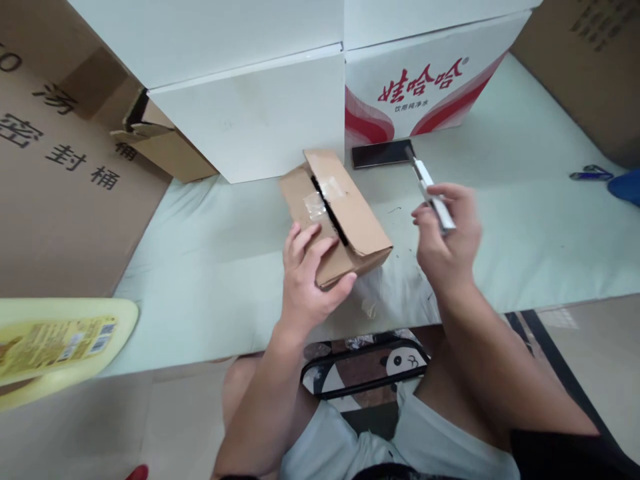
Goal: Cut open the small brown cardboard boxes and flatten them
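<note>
On the pale cloth-covered desk (215, 267), a small cardboard box (363, 217) lay slantwise near the middle, its top seam gaping. The left hand (309, 283) gripped its near left corner; the right hand (453, 243), apart from it, clasped a white cutter (434, 197). Farther off, a dark slab (380, 155) lay before a red-and-white carton (425, 87).

A black smartphone (381, 154) lies flat on a pale green cloth (540, 240), just before a red-and-white Wahaha purified-water carton (420, 93). Beside that stands a plain white carton (260, 123). At the left, a large brown carton (65, 233) bears black Chinese characters; nearer, a pale yellow container (120, 315) carries a barcoded label (65, 343). Another brown carton (575, 67) fills the upper right corner.
</note>
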Demonstrator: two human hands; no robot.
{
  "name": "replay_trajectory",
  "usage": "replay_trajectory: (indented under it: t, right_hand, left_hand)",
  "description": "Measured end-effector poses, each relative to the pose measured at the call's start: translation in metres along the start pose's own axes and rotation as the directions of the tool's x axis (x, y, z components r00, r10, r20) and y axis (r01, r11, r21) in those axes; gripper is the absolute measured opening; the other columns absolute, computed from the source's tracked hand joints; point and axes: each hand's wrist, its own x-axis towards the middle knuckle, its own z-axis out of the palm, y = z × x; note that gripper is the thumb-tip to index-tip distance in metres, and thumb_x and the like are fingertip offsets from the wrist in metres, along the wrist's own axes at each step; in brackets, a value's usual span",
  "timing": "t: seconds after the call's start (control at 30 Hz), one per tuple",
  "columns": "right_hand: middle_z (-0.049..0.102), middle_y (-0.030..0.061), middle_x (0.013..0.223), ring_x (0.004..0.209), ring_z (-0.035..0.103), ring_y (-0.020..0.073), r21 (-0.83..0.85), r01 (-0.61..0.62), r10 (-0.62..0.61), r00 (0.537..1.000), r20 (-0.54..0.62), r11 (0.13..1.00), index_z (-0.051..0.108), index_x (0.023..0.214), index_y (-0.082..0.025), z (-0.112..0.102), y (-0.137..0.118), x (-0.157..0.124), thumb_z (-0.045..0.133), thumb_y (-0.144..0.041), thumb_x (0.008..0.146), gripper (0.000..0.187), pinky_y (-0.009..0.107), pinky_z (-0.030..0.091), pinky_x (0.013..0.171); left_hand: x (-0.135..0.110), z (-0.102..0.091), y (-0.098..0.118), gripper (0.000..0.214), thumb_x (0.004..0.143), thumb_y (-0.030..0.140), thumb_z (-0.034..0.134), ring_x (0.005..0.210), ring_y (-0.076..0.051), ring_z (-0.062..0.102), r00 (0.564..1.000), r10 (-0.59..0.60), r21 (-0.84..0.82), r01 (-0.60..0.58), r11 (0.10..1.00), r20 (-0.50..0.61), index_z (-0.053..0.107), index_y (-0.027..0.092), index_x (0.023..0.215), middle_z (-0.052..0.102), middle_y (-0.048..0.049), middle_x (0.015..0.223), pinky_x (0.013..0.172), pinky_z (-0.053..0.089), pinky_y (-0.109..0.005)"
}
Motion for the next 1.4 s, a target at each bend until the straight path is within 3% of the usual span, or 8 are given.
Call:
replay_trajectory:
  t: [0.17, 0.27, 0.33, 0.43, 0.67, 0.93, 1.2, 1.4]
  right_hand:
    - [0.059, 0.0240, 0.130, 0.124, 0.056, 0.0391, -0.482, -0.135, 0.309, 0.902, 0.301, 0.866, 0.042, 0.151, -0.008, 0.015, 0.033, 0.003, 0.054, -0.040, 0.086, 0.073, 0.056, 0.049, 0.103]
    - [0.056, 0.0256, 0.132, 0.124, 0.055, 0.0431, -0.619, -0.171, 0.475, 0.800, 0.367, 0.766, 0.038, 0.157, -0.011, 0.016, 0.029, 0.000, 0.054, -0.046, 0.088, 0.080, 0.059, 0.050, 0.099]
    - [0.054, 0.0252, 0.135, 0.126, 0.053, 0.0447, -0.651, -0.144, 0.473, 0.803, 0.364, 0.746, 0.049, 0.153, -0.016, 0.016, 0.025, -0.002, 0.056, -0.045, 0.087, 0.072, 0.062, 0.047, 0.101]
    - [0.052, 0.0226, 0.143, 0.135, 0.048, 0.0458, -0.621, -0.078, 0.386, 0.841, 0.379, 0.780, 0.071, 0.131, -0.020, 0.018, 0.024, -0.003, 0.058, -0.040, 0.088, 0.050, 0.065, 0.040, 0.110]
    - [0.066, 0.0113, 0.137, 0.130, 0.060, 0.0318, -0.005, -0.062, 0.046, 0.686, 0.726, 0.998, 0.068, 0.133, -0.023, 0.023, 0.030, -0.007, 0.056, -0.041, 0.090, 0.048, 0.055, 0.044, 0.116]
    - [0.070, 0.0160, 0.128, 0.121, 0.065, 0.0358, -0.134, -0.245, 0.262, 0.626, 0.734, 0.960, 0.043, 0.151, -0.017, 0.024, 0.028, -0.008, 0.062, -0.038, 0.084, 0.073, 0.056, 0.051, 0.104]
    - [0.073, 0.0116, 0.112, 0.108, 0.070, 0.0288, 0.100, -0.343, 0.209, 0.751, 0.627, 0.934, 0.049, 0.133, -0.021, 0.030, 0.031, -0.009, 0.061, -0.044, 0.084, 0.055, 0.051, 0.053, 0.096]
    - [0.073, 0.0047, 0.112, 0.112, 0.070, 0.0210, 0.506, -0.420, 0.161, 0.863, 0.478, 0.753, 0.038, 0.116, -0.029, 0.031, 0.026, -0.008, 0.071, -0.050, 0.080, 0.054, 0.042, 0.055, 0.100]
  left_hand:
    - [0.000, -0.017, -0.021, 0.052, 0.093, 0.060, 0.062, 0.142, -0.033, 0.052, 0.975, -0.212, -0.151, 0.200, 0.968, -0.071, 0.060, 0.021, 0.128, 0.060, -0.0141, 0.141, 0.118, 0.045, -0.051]
    - [-0.001, -0.024, -0.035, 0.048, 0.094, 0.054, 0.063, 0.125, -0.027, 0.064, 0.901, -0.399, -0.259, 0.350, 0.900, -0.172, 0.061, 0.021, 0.128, 0.067, -0.0128, 0.132, 0.105, 0.055, -0.040]
    - [-0.002, -0.027, -0.044, 0.039, 0.094, 0.047, 0.062, 0.123, -0.025, 0.066, 0.853, -0.470, -0.248, 0.416, 0.875, -0.229, 0.065, 0.020, 0.123, 0.069, -0.0115, 0.129, 0.107, 0.053, -0.038]
    - [-0.005, -0.028, -0.057, 0.031, 0.095, 0.039, 0.059, 0.135, -0.025, 0.059, 0.826, -0.501, -0.230, 0.451, 0.862, -0.259, 0.070, 0.021, 0.117, 0.064, -0.0106, 0.139, 0.119, 0.045, -0.040]
    - [-0.008, -0.028, -0.068, 0.036, 0.091, 0.044, 0.065, 0.144, -0.028, 0.049, 0.814, -0.512, -0.281, 0.441, 0.852, -0.273, 0.072, 0.027, 0.122, 0.053, -0.0085, 0.149, 0.124, 0.039, -0.043]
    - [-0.008, -0.035, -0.076, 0.055, 0.078, 0.064, 0.075, 0.144, -0.033, 0.048, 0.869, -0.470, -0.326, 0.404, 0.855, -0.155, 0.072, 0.024, 0.116, 0.053, -0.0122, 0.142, 0.123, 0.040, -0.046]
    - [-0.006, -0.033, -0.067, 0.056, 0.074, 0.054, 0.083, 0.125, -0.029, 0.061, 0.827, -0.561, -0.385, 0.511, 0.768, -0.021, 0.071, 0.023, 0.119, 0.062, -0.0121, 0.126, 0.102, 0.059, -0.042]
    - [0.001, -0.032, -0.061, 0.030, 0.070, 0.032, 0.083, 0.121, -0.025, 0.065, 0.728, -0.652, -0.431, 0.530, 0.730, -0.209, 0.077, 0.021, 0.097, 0.067, -0.0089, 0.123, 0.105, 0.056, -0.036]
